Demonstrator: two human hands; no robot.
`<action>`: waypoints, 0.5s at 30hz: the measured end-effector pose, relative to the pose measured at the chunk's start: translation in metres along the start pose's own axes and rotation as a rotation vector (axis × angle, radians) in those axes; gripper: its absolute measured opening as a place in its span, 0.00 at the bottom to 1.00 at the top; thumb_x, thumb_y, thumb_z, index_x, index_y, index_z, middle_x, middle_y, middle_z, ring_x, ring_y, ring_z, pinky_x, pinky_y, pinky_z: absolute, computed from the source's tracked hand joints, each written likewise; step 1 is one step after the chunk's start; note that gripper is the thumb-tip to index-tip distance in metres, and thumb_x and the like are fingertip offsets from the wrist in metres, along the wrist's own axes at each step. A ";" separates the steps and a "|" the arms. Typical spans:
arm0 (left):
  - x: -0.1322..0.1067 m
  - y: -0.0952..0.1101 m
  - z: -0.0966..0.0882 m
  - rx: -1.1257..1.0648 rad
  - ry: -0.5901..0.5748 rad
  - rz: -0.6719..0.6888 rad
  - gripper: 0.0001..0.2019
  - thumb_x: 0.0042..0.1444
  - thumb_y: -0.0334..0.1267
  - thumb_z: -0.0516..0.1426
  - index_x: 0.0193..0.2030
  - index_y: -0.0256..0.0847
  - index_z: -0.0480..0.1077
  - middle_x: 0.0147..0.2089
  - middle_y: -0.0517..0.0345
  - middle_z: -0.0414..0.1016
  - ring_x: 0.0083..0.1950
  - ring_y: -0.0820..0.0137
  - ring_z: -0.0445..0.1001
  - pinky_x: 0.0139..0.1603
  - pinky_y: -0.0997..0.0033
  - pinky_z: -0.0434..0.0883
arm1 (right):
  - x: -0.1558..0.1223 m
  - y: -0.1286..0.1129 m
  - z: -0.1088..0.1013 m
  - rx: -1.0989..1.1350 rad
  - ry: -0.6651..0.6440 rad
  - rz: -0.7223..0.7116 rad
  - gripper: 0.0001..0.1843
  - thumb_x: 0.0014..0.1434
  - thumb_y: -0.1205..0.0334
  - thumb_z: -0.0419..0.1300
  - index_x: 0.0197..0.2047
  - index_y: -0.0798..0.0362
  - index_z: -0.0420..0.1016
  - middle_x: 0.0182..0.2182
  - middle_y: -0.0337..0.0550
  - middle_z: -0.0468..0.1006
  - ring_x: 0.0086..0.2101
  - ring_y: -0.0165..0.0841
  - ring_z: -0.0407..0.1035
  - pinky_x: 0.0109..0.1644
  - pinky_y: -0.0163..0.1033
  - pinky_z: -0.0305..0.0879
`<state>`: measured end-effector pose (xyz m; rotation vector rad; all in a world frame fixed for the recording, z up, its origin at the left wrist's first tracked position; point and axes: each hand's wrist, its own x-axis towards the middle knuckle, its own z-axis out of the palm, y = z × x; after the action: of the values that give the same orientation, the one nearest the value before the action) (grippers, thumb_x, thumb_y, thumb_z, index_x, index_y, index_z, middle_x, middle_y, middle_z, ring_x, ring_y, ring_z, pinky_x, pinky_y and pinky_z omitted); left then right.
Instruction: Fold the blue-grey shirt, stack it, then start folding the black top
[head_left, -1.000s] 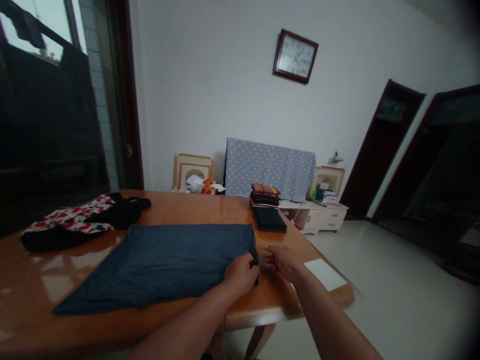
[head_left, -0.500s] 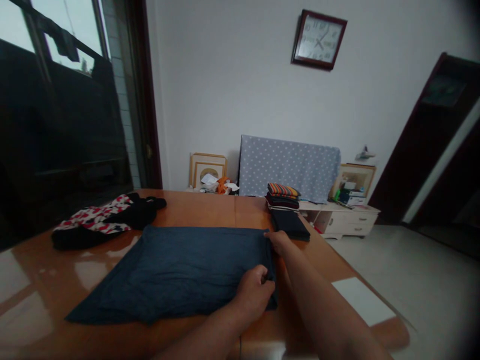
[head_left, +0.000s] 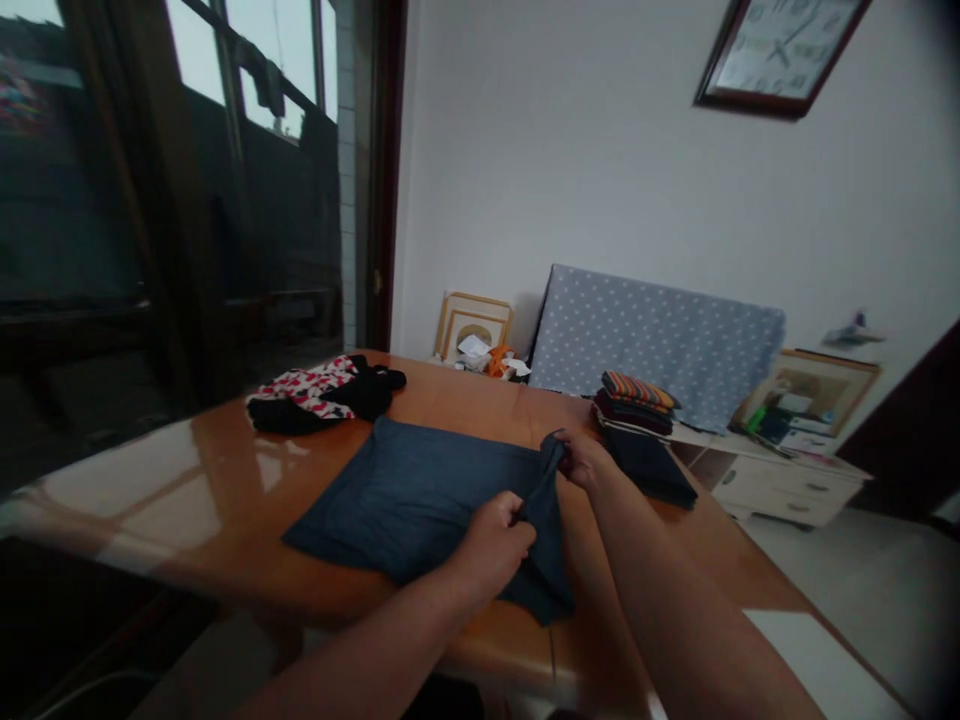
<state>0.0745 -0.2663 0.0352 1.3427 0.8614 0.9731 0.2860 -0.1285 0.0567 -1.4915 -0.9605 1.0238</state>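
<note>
A dark blue cloth garment (head_left: 435,490) lies spread on the wooden table, its left end flat and its right end lifted and bunched. My left hand (head_left: 499,540) is closed on the fabric near its right part, thumb and fingers pinching a fold. My right hand (head_left: 585,460) grips the far right corner, raised a little off the tabletop. The exact kind of garment cannot be made out. Just right of my right hand sits a stack of folded clothes (head_left: 637,405), with a striped piece on top and a dark navy piece (head_left: 652,465) at its base.
A black garment with a red and white pattern (head_left: 322,393) lies crumpled at the table's far left. A white sheet (head_left: 817,660) rests at the right edge of the wooden table (head_left: 217,470). Beyond stand a low white cabinet (head_left: 795,490) and a polka-dot cloth cover (head_left: 652,330).
Both hands have lifted the blue garment's right end, which was flat and is now gathered. The view has turned left, so the scene appears shifted right.
</note>
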 end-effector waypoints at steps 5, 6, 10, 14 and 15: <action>-0.024 0.013 -0.069 0.105 0.134 0.045 0.07 0.47 0.29 0.52 0.33 0.40 0.67 0.27 0.63 0.69 0.29 0.73 0.67 0.28 0.76 0.60 | -0.008 -0.020 0.077 0.171 -0.096 0.106 0.08 0.60 0.69 0.54 0.28 0.52 0.64 0.18 0.33 0.65 0.17 0.24 0.59 0.18 0.27 0.53; -0.029 0.015 -0.082 0.117 0.160 0.052 0.07 0.47 0.29 0.52 0.33 0.40 0.67 0.27 0.63 0.69 0.30 0.73 0.67 0.28 0.76 0.60 | -0.010 -0.023 0.092 0.191 -0.107 0.121 0.09 0.60 0.69 0.54 0.28 0.52 0.64 0.18 0.32 0.64 0.16 0.23 0.58 0.18 0.27 0.53; -0.046 0.014 -0.129 0.142 0.239 0.096 0.06 0.47 0.28 0.53 0.33 0.40 0.67 0.28 0.64 0.69 0.30 0.73 0.68 0.30 0.76 0.61 | -0.018 -0.030 0.150 0.228 -0.150 0.170 0.10 0.61 0.69 0.55 0.27 0.52 0.62 0.16 0.31 0.62 0.16 0.23 0.58 0.17 0.26 0.53; -0.060 0.008 -0.167 0.195 0.266 0.100 0.07 0.47 0.29 0.53 0.34 0.41 0.68 0.29 0.63 0.71 0.31 0.72 0.70 0.31 0.75 0.63 | -0.028 -0.035 0.199 0.202 -0.194 0.197 0.06 0.65 0.66 0.56 0.34 0.55 0.69 0.23 0.35 0.70 0.20 0.24 0.63 0.21 0.27 0.60; -0.063 0.005 -0.175 0.236 0.284 0.087 0.07 0.48 0.30 0.53 0.34 0.41 0.69 0.30 0.63 0.72 0.31 0.72 0.70 0.31 0.75 0.64 | -0.032 -0.036 0.210 0.189 -0.205 0.199 0.05 0.66 0.64 0.57 0.39 0.56 0.72 0.29 0.38 0.74 0.24 0.25 0.67 0.26 0.30 0.66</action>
<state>-0.1111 -0.2588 0.0274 1.4721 1.1695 1.1774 0.0752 -0.0893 0.0757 -1.3620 -0.8414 1.3941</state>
